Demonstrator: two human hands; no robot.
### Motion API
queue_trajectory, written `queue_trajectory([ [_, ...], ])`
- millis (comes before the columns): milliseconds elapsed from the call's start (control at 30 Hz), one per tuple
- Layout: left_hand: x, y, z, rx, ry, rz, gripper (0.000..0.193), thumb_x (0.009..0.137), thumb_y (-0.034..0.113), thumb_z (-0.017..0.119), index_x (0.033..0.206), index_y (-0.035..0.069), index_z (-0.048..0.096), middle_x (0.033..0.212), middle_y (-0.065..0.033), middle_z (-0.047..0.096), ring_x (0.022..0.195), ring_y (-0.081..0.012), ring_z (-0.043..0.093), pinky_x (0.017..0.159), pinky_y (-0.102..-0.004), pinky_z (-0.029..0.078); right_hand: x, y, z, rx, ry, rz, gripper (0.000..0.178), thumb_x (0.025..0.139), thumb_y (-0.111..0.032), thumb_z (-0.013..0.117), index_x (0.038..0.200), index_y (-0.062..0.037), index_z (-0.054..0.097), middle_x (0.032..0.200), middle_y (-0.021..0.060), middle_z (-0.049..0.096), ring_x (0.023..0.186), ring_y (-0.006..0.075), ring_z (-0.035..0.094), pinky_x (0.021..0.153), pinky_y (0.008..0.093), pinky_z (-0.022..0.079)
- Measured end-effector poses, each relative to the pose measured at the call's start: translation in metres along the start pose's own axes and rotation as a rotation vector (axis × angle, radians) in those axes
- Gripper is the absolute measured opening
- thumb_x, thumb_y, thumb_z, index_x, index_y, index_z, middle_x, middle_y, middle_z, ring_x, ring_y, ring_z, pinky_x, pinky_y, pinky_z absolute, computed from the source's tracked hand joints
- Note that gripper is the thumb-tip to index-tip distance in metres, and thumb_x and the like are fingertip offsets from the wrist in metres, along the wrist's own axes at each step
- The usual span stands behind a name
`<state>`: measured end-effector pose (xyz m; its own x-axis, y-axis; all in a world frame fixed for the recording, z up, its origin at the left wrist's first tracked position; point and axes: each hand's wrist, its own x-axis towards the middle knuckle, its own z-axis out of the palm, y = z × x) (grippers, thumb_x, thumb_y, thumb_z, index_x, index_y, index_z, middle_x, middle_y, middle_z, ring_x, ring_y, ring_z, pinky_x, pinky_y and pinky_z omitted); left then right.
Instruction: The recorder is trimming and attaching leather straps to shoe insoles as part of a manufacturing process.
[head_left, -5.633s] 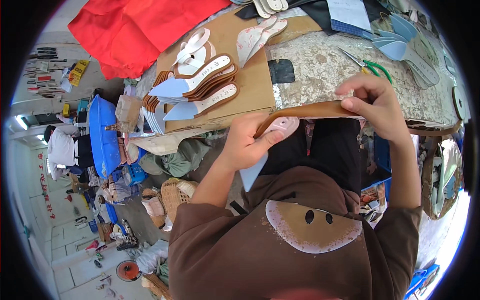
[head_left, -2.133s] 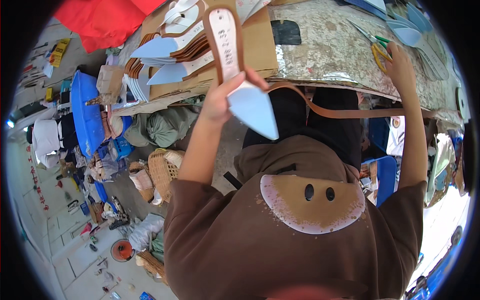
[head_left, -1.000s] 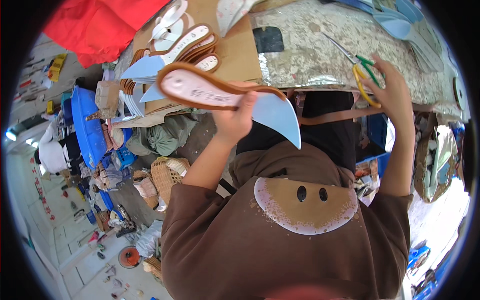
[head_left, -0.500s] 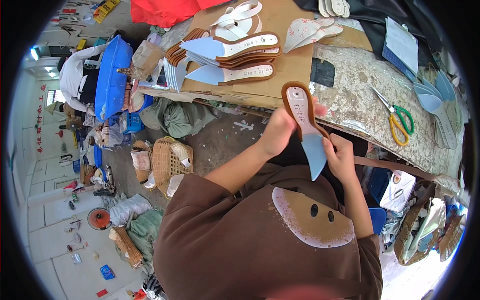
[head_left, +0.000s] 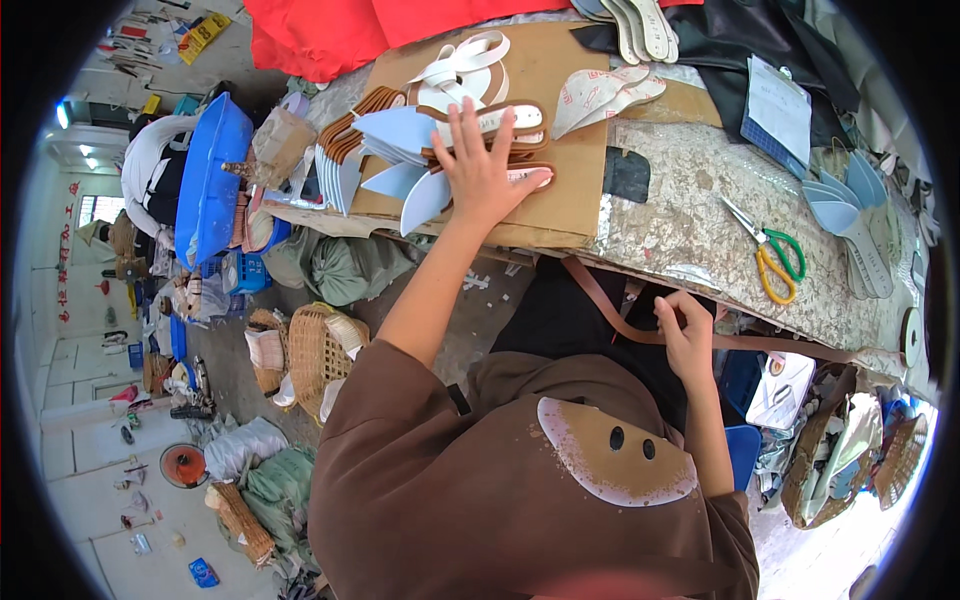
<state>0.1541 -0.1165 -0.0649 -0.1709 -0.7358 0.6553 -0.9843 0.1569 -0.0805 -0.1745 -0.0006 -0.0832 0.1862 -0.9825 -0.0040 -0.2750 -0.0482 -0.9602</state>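
My left hand (head_left: pixel 480 172) lies with spread fingers over several shoe insoles on the cardboard at the table's near edge. Under its palm, a newly placed insole (head_left: pixel 427 203) shows a pale blue pointed end, tilted toward me; the hand covers much of its length. Behind it are stacked insoles (head_left: pixel 395 130) with brown edging. Below the table edge, my right hand (head_left: pixel 688 335) has curled fingers closed around a brown strip (head_left: pixel 610 312). The strip loops up to the left and runs right toward a white roll (head_left: pixel 911 336).
Scissors (head_left: pixel 768 250) with green and yellow handles lie on the worn table (head_left: pixel 690 215). White tape (head_left: pixel 460 70) and patterned cut-outs (head_left: pixel 605 97) rest on the cardboard (head_left: pixel 570 205). More insoles (head_left: pixel 850 215) and a clipboard (head_left: pixel 776 115) are at right. Wicker baskets (head_left: pixel 318 355) stand on the floor.
The insole that both hands held has gone to the pile at left with my left hand, which has spread its fingers. My right hand has let go of it and closed on the strip.
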Motion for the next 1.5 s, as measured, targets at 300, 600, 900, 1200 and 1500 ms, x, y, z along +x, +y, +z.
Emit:
queue_trajectory([
  [300,0.015,-0.03,0.022,-0.128,0.004,-0.015,0.084,0.067,0.064,0.072,0.139,0.025,0.05,0.148,-0.0168,0.038,0.138,-0.0379,0.034,0.107,-0.0619,0.021,0.005,-0.004,-0.018,-0.056,-0.053,0.068,0.024,0.096,-0.015,0.06,0.077,-0.0002,0.057,0.066,-0.0008,0.053,0.059,0.005,0.049,0.054,0.0216,0.038],
  [600,0.051,-0.056,0.062,0.037,0.054,-0.08,0.085,0.069,0.066,0.069,0.139,0.021,0.051,0.146,-0.0173,0.042,0.134,-0.0381,0.037,0.104,-0.0598,0.026,0.035,-0.027,-0.014,-0.087,-0.059,-0.008,0.021,0.093,-0.014,0.063,0.079,0.0014,0.06,0.064,0.0022,0.052,0.059,0.0078,0.046,0.055,0.0246,0.038],
  [900,0.086,-0.031,0.07,0.082,0.018,-0.201,0.091,0.076,0.074,0.059,0.143,0.015,0.044,0.152,-0.0249,0.026,0.144,-0.0406,0.02,0.112,-0.0648,0.012,0.029,-0.039,-0.009,-0.066,-0.067,-0.001,0.02,0.092,-0.015,0.065,0.08,0.001,0.06,0.064,0.0019,0.05,0.059,0.008,0.044,0.054,0.0254,0.037],
  [1200,0.101,0.047,0.075,-0.576,-0.336,-0.1,0.087,0.068,0.048,0.079,0.143,0.02,0.044,0.144,-0.0247,0.036,0.128,-0.0415,0.045,0.1,-0.0479,0.044,0.008,-0.042,-0.016,-0.101,-0.119,-0.055,0.017,0.09,-0.014,0.066,0.082,0.0013,0.062,0.069,0.006,0.056,0.059,0.0119,0.049,0.055,0.0269,0.04],
  [1500,0.069,0.08,-0.013,-0.843,-0.189,-0.013,0.067,0.066,0.026,0.079,0.126,0.008,0.056,0.104,-0.0165,0.058,0.094,-0.032,0.063,0.077,-0.0426,0.053,0.016,-0.042,-0.05,-0.235,0.093,-0.075,0.015,0.085,-0.015,0.07,0.088,-0.0012,0.063,0.076,0.0102,0.059,0.068,0.0207,0.057,0.064,0.0321,0.046],
])
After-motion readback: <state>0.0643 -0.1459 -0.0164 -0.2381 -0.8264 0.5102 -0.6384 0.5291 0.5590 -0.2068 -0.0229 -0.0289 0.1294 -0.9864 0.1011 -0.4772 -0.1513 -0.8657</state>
